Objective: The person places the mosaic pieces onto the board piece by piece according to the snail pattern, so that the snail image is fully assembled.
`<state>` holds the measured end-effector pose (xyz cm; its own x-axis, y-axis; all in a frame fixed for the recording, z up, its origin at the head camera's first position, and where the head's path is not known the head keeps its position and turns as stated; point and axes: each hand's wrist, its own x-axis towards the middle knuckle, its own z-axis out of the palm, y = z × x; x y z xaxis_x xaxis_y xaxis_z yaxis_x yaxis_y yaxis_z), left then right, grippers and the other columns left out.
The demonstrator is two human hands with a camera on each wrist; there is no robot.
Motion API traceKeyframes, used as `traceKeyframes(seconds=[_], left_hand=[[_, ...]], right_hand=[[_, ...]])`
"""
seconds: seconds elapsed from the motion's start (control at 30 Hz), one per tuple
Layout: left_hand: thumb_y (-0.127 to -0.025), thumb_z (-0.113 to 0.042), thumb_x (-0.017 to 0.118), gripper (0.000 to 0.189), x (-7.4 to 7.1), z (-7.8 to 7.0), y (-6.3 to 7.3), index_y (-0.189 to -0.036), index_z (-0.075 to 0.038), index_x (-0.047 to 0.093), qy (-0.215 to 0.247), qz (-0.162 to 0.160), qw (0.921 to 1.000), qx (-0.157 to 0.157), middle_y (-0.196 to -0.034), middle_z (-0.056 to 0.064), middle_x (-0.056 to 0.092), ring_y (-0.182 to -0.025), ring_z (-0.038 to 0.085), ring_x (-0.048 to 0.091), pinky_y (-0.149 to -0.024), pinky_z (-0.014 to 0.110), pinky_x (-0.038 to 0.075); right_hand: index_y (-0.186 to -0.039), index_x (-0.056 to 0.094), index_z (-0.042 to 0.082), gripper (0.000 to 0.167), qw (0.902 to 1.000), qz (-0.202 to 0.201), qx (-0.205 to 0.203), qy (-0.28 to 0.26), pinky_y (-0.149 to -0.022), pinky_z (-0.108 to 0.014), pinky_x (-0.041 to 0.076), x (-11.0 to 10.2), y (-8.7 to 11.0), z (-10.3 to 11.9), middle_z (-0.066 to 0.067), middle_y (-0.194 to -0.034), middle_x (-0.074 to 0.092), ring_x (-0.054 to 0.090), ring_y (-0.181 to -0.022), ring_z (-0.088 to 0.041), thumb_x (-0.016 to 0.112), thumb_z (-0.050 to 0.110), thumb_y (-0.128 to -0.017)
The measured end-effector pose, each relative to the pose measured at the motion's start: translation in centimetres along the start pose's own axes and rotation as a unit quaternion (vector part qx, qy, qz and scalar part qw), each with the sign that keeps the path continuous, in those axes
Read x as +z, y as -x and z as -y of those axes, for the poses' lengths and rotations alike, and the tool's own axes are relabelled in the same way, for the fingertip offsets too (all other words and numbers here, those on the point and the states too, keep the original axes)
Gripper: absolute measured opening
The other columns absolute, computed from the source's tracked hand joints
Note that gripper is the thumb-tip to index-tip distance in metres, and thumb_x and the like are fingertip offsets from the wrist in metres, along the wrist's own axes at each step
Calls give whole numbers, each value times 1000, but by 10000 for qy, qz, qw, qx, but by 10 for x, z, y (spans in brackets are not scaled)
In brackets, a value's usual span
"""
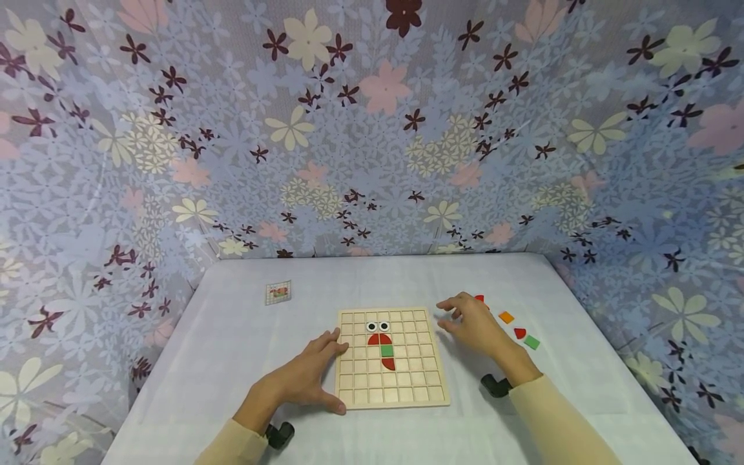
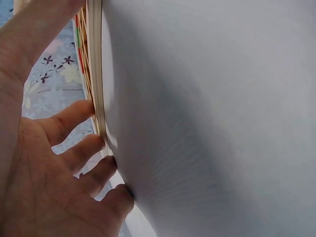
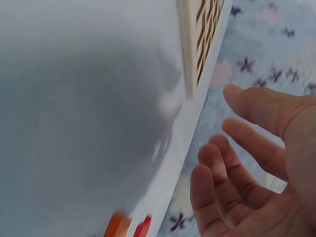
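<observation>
A square wooden grid board (image 1: pixel 407 381) lies on the white table. Set in its cells are two round eye pieces (image 1: pixel 378 327), two red quarter-circles (image 1: pixel 380 339) side by side below them, a green square (image 1: pixel 387 350) and another red quarter-circle (image 1: pixel 388 364). My left hand (image 1: pixel 305 374) rests along the board's left edge, thumb near the front corner and fingers at the side and rim. Just right of the board, my right hand (image 1: pixel 473 326) hovers with loosely bent fingers and nothing between them. In the right wrist view its thumb and fingertips (image 3: pixel 201 185) stand apart.
Loose pieces lie to the right: a red one (image 1: pixel 479 298) partly behind my right hand, an orange square (image 1: pixel 506 317), a red rounded one (image 1: pixel 520 333) and a green square (image 1: pixel 531 342). A small pattern card (image 1: pixel 278 292) sits back left. Flowered cloth (image 1: pixel 372 161) rises behind the table.
</observation>
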<state>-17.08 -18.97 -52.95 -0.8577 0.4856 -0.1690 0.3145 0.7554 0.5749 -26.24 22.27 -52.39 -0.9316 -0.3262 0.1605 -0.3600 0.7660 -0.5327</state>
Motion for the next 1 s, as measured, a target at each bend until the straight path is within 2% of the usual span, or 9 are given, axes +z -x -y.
traceKeyframes(seconds=[0.2,0.33,0.43,0.63,0.8,1.0], left_hand=[[-74,-51,112,123,0,0,1,-172,-9,51,39,20,10000,6,-195,22,24,-181,51,21,-143,72,33],[-74,-51,112,123,0,-1,1,-172,-10,51,30,2,10000,15,-195,22,24,-181,51,22,-143,72,34],[-74,-51,112,123,0,-1,1,-172,-10,51,25,-27,10000,46,-195,22,24,-181,51,22,-142,72,34],[-73,-50,112,123,-1,-1,0,-172,-10,51,26,-66,9999,72,-194,22,24,-181,51,22,-142,73,35],[-73,-50,113,123,0,-1,1,-172,-10,52,52,-51,10000,36,-195,21,24,-181,51,22,-142,73,35],[-73,-50,112,123,-1,-1,0,-172,-11,51,52,-27,10000,-4,-195,21,24,-182,50,21,-142,72,34]], right_hand=[[-152,74,0,53,9993,-165,339,27,-97,-62,65,-13,-4,-29,-31,-145,66,71,-122,-45,89,20,-105],[-157,68,-2,62,9973,-176,714,63,-108,-73,59,-19,-6,-49,-41,-156,56,58,-136,-59,89,24,-105],[-161,64,-3,69,9951,-106,977,128,-111,-76,56,-22,-9,-61,-45,-160,50,50,-141,-64,89,26,-104],[-161,64,-4,70,9921,73,1235,225,-108,-73,59,-26,-12,-76,-45,-157,52,54,-136,-62,89,28,-104],[-153,70,-3,57,9911,148,1323,80,-110,-70,63,-27,-13,-79,-40,-146,60,65,-129,-54,88,22,-105],[-144,76,-4,42,9908,177,1339,-118,-101,-59,69,-27,-15,-78,-32,-132,66,74,-117,-44,84,13,-107]])
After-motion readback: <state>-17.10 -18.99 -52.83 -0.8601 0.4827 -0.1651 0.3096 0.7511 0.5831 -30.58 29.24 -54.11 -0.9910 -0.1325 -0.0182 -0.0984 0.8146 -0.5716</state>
